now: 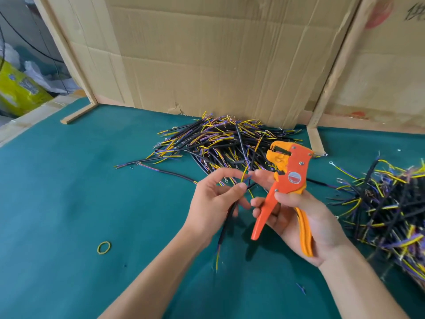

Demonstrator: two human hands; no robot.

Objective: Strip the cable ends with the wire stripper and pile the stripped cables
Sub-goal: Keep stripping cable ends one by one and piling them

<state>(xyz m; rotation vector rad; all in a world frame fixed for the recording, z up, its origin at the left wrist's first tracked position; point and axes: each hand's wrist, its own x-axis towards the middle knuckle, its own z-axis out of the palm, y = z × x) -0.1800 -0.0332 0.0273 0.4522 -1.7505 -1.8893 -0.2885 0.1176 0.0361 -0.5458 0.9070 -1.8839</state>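
Observation:
My left hand (215, 199) pinches a black cable (226, 224) near its upper end, where yellow and purple inner wires stick up. The cable hangs down and to the left, its lower end showing yellow and purple wires above the green table. My right hand (296, 217) grips the orange and yellow wire stripper (286, 180) by its handles, jaws pointing up and left. The right forefinger tip touches the cable's upper wires. A big pile of cables (220, 143) lies behind the hands against the cardboard. A second heap of cables (388, 210) lies at the right.
The green table (80, 192) is bounded at the back by a cardboard wall (207, 65) with wooden strips. A yellow rubber band (104, 247) lies at the front left. A loose cable (165, 172) lies left of the pile. A small purple offcut (301, 288) lies near my right forearm.

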